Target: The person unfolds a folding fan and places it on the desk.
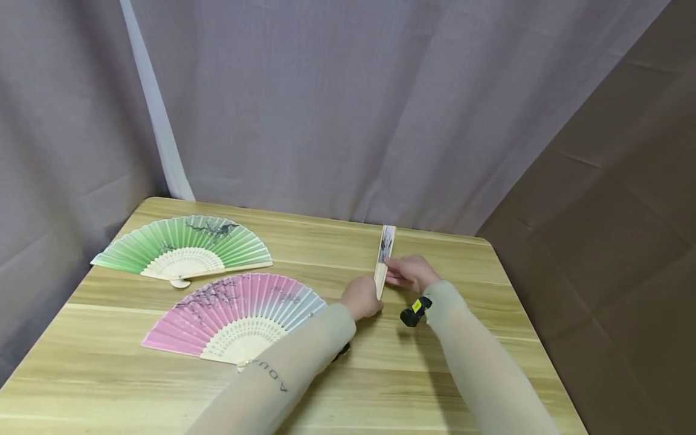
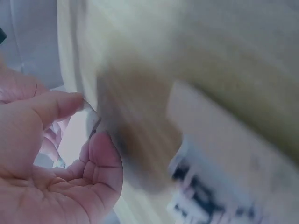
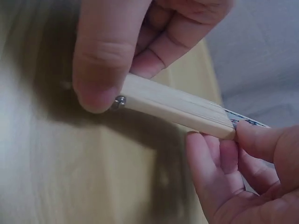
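Observation:
A folded hand fan (image 1: 385,248) is held above the right half of the table, with its printed end pointing away from me. My left hand (image 1: 361,297) pinches its near, riveted end. In the right wrist view, the left thumb (image 3: 103,60) lies beside the metal rivet (image 3: 120,101). My right hand (image 1: 414,273) grips the fan around its middle, where the pale wooden ribs (image 3: 182,109) meet the printed cloth. Fingers and thumb of that hand (image 3: 275,168) sit on opposite sides of the closed stack. The left wrist view is partly blurred.
Spread open on the left of the table (image 1: 435,386) are a green fan (image 1: 179,235) at the back and a pink-to-blue fan (image 1: 244,308) nearer. My left forearm covers part of the pink one. Grey curtains (image 1: 304,109) hang behind the table.

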A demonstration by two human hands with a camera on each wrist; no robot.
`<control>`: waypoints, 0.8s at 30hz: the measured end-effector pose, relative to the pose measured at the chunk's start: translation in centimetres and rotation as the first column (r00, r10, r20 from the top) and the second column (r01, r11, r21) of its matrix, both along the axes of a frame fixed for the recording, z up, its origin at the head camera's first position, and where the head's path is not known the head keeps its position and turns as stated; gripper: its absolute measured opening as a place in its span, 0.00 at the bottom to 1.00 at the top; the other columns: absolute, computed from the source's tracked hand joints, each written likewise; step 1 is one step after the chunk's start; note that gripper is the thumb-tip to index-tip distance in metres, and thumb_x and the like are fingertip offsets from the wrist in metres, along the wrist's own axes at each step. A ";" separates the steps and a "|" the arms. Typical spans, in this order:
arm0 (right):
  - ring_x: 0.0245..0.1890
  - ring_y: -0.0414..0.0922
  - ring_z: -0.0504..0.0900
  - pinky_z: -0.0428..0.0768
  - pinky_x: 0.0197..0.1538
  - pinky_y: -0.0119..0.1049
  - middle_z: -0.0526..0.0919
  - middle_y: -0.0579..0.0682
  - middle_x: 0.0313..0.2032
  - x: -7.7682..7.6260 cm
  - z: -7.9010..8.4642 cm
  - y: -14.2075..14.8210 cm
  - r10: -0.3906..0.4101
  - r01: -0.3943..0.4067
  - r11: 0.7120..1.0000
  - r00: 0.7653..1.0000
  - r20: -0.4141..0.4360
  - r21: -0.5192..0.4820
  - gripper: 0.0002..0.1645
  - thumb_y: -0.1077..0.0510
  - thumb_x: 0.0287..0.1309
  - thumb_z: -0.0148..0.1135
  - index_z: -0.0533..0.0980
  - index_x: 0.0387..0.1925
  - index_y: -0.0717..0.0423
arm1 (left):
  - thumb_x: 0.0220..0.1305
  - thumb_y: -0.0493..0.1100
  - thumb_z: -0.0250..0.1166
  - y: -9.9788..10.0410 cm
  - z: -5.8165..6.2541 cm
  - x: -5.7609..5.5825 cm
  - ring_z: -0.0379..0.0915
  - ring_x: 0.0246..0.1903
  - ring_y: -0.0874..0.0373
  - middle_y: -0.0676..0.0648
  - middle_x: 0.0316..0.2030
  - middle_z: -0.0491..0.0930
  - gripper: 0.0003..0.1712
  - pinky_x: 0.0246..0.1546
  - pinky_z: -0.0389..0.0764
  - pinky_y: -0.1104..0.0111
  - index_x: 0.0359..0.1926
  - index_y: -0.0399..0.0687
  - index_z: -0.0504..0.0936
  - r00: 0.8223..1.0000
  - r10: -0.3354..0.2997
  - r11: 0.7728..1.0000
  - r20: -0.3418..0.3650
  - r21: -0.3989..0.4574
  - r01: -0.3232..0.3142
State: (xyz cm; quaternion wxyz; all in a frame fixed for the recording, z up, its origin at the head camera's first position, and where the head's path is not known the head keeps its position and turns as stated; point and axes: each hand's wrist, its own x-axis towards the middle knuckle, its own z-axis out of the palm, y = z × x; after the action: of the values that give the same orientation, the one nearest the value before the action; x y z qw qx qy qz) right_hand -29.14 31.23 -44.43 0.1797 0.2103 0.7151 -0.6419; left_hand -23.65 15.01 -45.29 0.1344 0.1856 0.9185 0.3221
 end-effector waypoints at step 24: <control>0.40 0.46 0.82 0.83 0.51 0.41 0.79 0.58 0.44 -0.9 1.0 -6.7 0.158 -0.183 0.977 0.966 -0.205 -0.108 0.20 0.62 0.70 0.53 0.68 0.58 0.71 | 0.62 0.38 0.65 -8.3 2.0 -0.4 0.71 0.22 0.57 0.46 0.26 0.73 0.13 0.20 0.78 0.69 0.40 0.35 0.71 0.994 0.068 0.972 0.089 0.220 -0.086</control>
State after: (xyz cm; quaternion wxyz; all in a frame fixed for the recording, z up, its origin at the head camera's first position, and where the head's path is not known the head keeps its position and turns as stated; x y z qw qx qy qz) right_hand -30.00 24.52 -43.43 0.1765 0.0722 0.7027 -0.6855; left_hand -24.05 6.73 -43.31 0.1373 0.1506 0.8767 0.4358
